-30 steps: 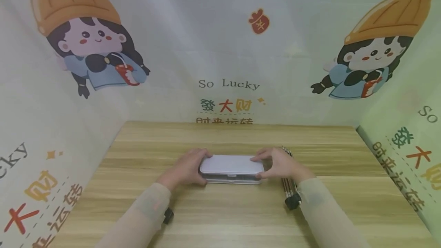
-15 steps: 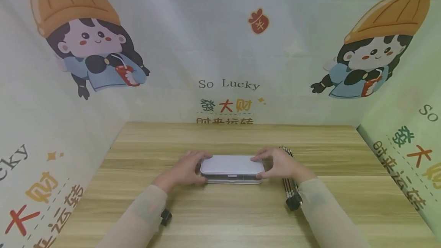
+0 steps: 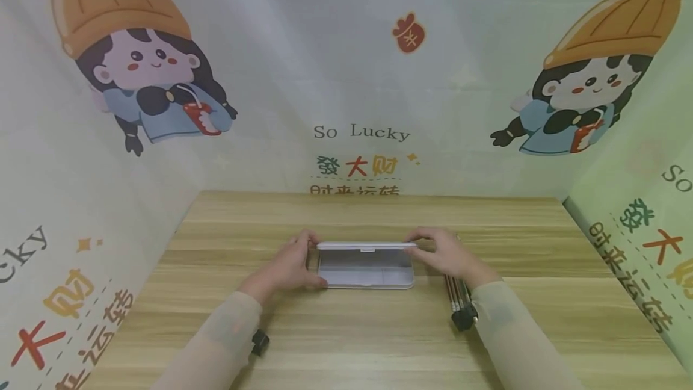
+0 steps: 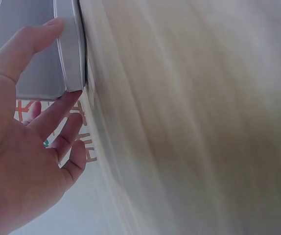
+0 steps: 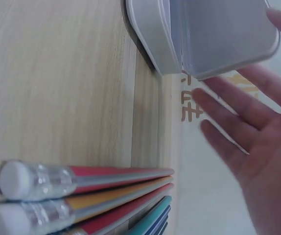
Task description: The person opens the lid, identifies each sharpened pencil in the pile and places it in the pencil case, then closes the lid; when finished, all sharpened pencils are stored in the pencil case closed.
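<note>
A white pencil case lies in the middle of the table, its lid raised and hinged at the back. Its inside shows no contents, only a divider toward the right. My left hand holds the case's left end, thumb on the front rim of the base and fingers toward the back; the left wrist view shows the thumb on the wall. At the right end, my right hand pinches the lid's edge between thumb and fingers. In the right wrist view the lid stands tilted up.
A bundle of pencils with white erasers lies right of the case, partly under my right hand and forearm; red, orange and teal pencils show up close. The wooden table is bordered by printed cloth at the back and sides.
The lid has swung up and back from nearly closed, showing the inside. My right hand has risen slightly with it. My left hand has stayed at the left end.
</note>
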Tool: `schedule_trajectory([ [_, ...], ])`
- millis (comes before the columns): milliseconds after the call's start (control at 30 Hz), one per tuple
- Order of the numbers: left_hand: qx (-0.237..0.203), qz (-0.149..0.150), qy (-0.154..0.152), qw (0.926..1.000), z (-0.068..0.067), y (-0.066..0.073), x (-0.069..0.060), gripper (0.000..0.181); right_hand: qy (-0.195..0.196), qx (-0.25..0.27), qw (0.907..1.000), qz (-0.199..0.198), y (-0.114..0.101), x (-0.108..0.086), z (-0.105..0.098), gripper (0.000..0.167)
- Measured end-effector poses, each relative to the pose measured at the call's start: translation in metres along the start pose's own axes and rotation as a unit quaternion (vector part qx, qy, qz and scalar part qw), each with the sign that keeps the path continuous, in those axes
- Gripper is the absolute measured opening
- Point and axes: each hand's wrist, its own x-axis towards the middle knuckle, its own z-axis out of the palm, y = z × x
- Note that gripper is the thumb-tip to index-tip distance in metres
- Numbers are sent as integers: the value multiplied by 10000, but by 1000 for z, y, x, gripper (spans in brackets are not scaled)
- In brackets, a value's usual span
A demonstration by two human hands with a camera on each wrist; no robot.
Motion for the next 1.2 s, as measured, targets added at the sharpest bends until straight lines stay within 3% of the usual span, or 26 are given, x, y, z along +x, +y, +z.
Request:
schedule_trajectory([
  [267,155,133,99,9997,4,-4,-1,81,1130,72,9926,-435,-5,7,1,11],
  [567,-7,96,100,9999,5,-3,-1,86,1933,-35,9796,-553,-4,12,0,10],
  [800,127,151,1,9998,3,-3,-2,89,2143,-322,9739,-681,2,14,1,11],
  [1033,424,392,-44,9983,3,-4,-1,84,2021,-419,9760,-691,4,15,0,18],
  [1200,622,397,-112,9972,3,-1,-1,82,2033,-417,9748,-818,7,15,0,17],
])
